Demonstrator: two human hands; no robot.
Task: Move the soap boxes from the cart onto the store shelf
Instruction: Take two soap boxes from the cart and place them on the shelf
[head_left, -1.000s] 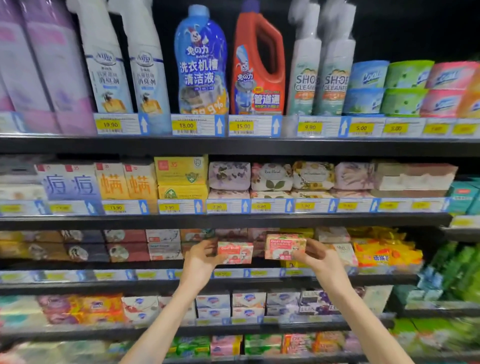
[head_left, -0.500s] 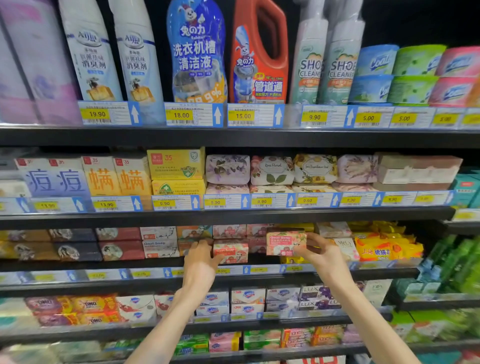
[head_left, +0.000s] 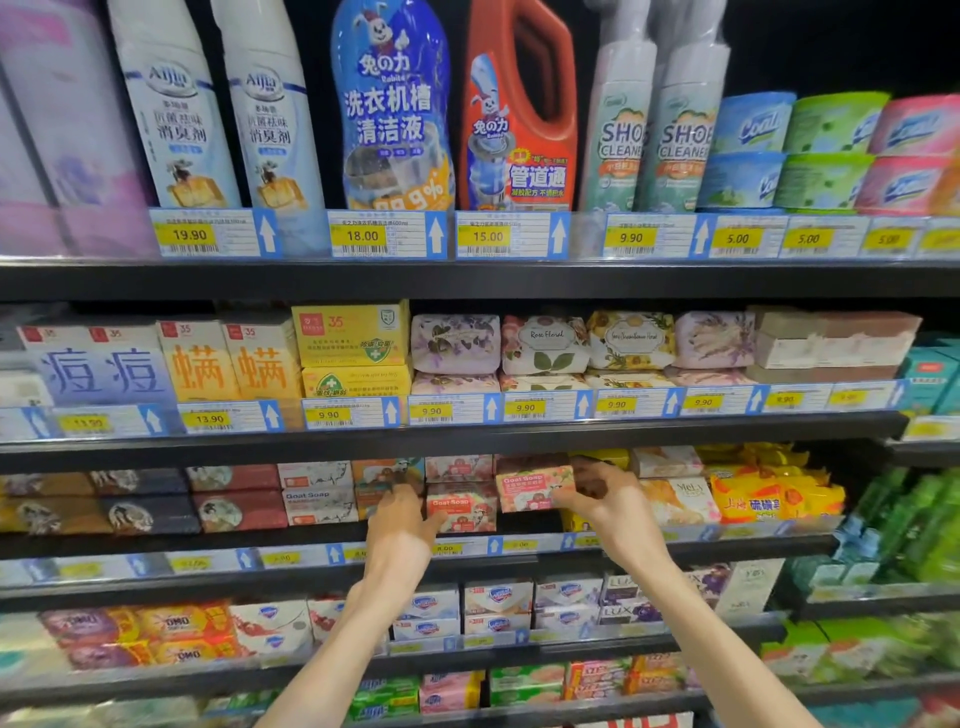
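Both my arms reach into the third shelf (head_left: 311, 540) of a store rack. My left hand (head_left: 400, 530) touches a pink Goat Soap box (head_left: 462, 512) that sits on the shelf, its thumb against the box's left side. My right hand (head_left: 602, 499) holds a second pink Goat Soap box (head_left: 532, 486) by its right end, raised a little above the first box, in front of stacked soap boxes. The cart is out of view.
Grey Goat Soap boxes (head_left: 317, 499) and dark red soap boxes (head_left: 239, 493) lie left of my hands. Yellow soap packs (head_left: 774, 493) lie to the right. The shelf above carries wrapped floral soaps (head_left: 545, 345); the top shelf carries cleaner bottles (head_left: 392, 104).
Both hands have pushed deeper into the shelf. The left box now rests on the shelf. The right box has moved back toward the stacked boxes.
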